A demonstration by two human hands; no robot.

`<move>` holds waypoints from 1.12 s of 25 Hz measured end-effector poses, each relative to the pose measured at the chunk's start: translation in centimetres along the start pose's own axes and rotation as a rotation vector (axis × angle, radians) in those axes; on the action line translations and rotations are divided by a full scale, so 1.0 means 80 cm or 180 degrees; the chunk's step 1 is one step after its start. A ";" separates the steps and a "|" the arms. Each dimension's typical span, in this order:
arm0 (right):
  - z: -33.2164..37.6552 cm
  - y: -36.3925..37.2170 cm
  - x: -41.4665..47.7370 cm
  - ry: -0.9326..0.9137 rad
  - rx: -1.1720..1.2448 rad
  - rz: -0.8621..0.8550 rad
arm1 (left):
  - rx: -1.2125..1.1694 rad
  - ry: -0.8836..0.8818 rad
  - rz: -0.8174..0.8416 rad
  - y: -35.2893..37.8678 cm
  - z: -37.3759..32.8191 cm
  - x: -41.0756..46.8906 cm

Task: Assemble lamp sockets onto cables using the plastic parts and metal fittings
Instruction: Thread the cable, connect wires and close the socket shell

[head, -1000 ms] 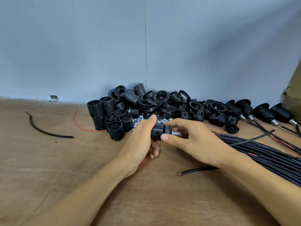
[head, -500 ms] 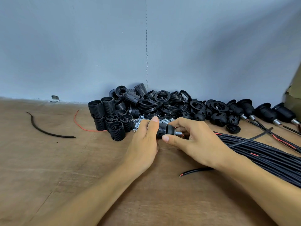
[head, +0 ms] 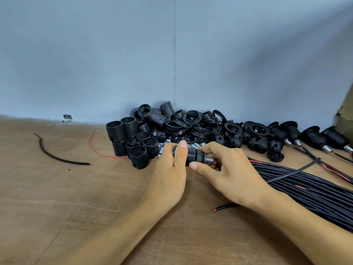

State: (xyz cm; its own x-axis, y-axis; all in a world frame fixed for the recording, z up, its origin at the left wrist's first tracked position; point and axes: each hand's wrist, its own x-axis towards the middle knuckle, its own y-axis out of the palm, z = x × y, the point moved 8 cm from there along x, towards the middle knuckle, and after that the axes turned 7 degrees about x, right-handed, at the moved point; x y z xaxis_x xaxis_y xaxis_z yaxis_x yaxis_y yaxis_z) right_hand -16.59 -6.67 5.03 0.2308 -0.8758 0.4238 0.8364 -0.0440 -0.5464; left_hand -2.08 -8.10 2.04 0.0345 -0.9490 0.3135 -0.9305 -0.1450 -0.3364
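Note:
Both hands hold one black lamp socket (head: 193, 156) just above the wooden table, in front of the parts heap. My left hand (head: 170, 175) grips its threaded left end, thumb on top. My right hand (head: 227, 173) pinches the smooth cap end, where a silver metal fitting (head: 209, 160) sticks out to the right. A black cable end with red wire (head: 221, 208) lies below my right wrist. Threaded black socket bodies (head: 131, 140), black rings (head: 191, 121), domed caps (head: 257, 144) and small metal fittings (head: 194, 144) are heaped against the wall.
Finished sockets on cables (head: 313, 139) lie in a row at the right. A bundle of black cables (head: 309, 190) runs under my right forearm. A loose black cable scrap (head: 57, 157) and a red wire (head: 95, 148) lie at the left. Cardboard (head: 345, 119) stands at the far right.
My left hand has turned on the socket, its thumb coming over the top. Both hands stay at about the same place before the heap.

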 end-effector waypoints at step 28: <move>-0.013 0.005 0.008 0.0244 0.0056 0.1268 | 0.0857 0.0061 0.0803 0.007 -0.002 0.007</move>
State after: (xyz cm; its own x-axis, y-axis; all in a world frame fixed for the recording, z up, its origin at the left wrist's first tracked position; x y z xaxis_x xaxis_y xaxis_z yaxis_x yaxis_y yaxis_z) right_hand -16.65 -7.74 4.30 0.5014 -0.8560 0.1259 0.6975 0.3138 -0.6442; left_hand -2.63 -8.69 2.17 -0.1929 -0.9593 0.2064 -0.7794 0.0220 -0.6261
